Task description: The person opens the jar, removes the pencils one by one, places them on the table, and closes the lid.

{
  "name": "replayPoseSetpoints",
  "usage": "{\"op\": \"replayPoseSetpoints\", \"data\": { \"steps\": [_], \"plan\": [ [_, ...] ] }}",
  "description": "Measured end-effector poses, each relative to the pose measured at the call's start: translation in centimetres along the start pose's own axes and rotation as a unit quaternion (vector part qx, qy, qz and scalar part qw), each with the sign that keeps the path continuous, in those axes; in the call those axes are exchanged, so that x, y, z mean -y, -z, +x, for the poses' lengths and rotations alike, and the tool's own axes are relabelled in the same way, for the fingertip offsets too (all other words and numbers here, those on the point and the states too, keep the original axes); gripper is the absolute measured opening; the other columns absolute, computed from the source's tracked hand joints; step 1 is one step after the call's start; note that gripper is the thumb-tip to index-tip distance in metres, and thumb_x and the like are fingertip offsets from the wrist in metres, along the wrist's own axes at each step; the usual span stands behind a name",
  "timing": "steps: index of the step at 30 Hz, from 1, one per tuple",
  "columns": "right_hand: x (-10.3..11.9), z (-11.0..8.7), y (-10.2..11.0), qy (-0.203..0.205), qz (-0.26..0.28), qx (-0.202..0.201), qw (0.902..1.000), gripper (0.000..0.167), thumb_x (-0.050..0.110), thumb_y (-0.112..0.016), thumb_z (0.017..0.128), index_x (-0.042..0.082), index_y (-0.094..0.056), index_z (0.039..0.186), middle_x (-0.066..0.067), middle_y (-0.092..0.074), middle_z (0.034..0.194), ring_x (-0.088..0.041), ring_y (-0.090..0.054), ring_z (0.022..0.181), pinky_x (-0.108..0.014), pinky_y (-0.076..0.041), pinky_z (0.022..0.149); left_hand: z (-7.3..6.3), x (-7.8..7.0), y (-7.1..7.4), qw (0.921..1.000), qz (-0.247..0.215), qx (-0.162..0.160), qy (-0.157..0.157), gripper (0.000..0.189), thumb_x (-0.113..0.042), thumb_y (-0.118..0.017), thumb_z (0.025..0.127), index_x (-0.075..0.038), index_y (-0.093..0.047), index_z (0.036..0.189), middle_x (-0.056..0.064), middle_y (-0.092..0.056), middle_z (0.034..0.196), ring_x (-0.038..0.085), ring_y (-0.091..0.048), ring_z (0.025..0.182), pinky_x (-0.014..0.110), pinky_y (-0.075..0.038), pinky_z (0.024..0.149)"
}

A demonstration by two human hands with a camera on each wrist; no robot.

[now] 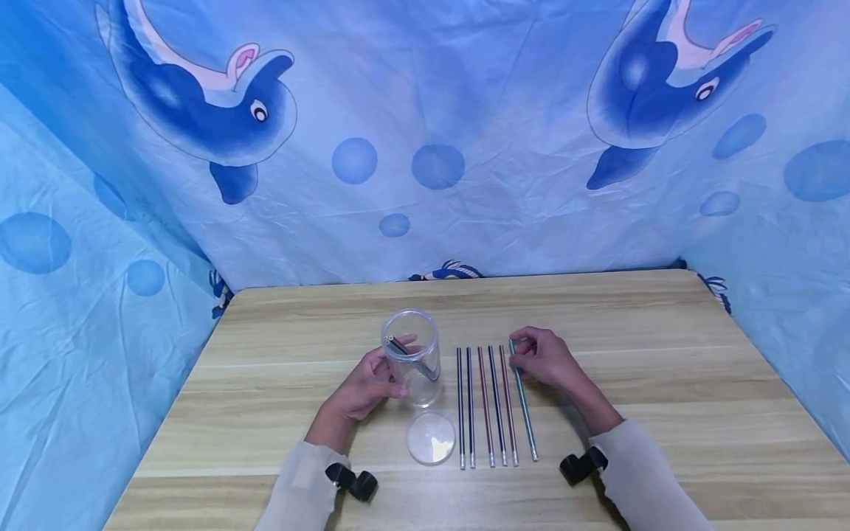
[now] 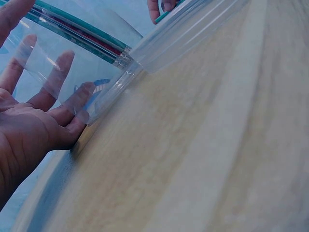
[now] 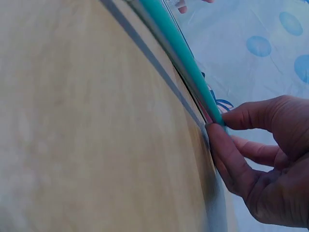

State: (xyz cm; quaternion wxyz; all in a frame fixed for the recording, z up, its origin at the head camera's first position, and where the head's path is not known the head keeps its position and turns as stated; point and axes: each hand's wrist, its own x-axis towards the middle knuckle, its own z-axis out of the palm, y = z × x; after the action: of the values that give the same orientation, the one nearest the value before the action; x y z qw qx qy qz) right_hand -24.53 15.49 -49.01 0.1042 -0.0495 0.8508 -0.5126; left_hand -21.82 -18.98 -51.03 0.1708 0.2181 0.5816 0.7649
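A clear plastic jar (image 1: 421, 389) stands on the table with several pencils (image 2: 82, 38) leaning inside it. My left hand (image 1: 364, 385) holds the jar from its left side, thumb in front and fingers behind the wall. To the right, my right hand (image 1: 546, 359) pinches the far end of a green pencil (image 1: 526, 413) between thumb and fingertips. That pencil slants slightly at the right end of a row. Dark blue pencils (image 1: 471, 413) and reddish pencils (image 1: 508, 405) lie side by side in the row, their silver ends toward me.
A round clear lid (image 1: 431, 439) lies flat in front of the jar, left of the pencil row. The wooden table (image 1: 664, 354) ends at the back against a blue dolphin-print cloth (image 1: 498, 228), which also hangs on both sides.
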Motion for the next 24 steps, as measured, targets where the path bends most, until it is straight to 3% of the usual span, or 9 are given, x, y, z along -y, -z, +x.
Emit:
{"op": "replayPoseSetpoints", "data": {
  "steps": [9,24],
  "plan": [
    [0.04,-0.15,-0.43,0.008,-0.061,-0.026,0.9978,0.038,0.000,-0.066,0.084,-0.007,-0.061,0.121,-0.008,-0.065,0.082,-0.016,-0.064,0.058,-0.029,-0.053,0.052,0.05,-0.01,-0.06,1.0000,0.005,-0.001,0.006,0.083,0.002,-0.080,0.073,-0.005,-0.045,0.147,0.011,-0.056,0.142,0.026,-0.037,0.143,0.026,-0.029,0.114],
    [-0.01,-0.06,-0.58,0.002,-0.067,-0.027,0.9974,0.038,-0.002,-0.065,0.083,-0.008,-0.062,0.120,-0.008,-0.065,0.083,-0.016,-0.062,0.063,-0.029,-0.056,0.054,0.08,-0.09,-0.05,1.0000,-0.003,0.000,0.003,0.085,0.001,-0.082,0.073,-0.002,-0.042,0.148,0.009,-0.057,0.141,0.021,-0.042,0.140,0.027,-0.030,0.114]
  ]
}}
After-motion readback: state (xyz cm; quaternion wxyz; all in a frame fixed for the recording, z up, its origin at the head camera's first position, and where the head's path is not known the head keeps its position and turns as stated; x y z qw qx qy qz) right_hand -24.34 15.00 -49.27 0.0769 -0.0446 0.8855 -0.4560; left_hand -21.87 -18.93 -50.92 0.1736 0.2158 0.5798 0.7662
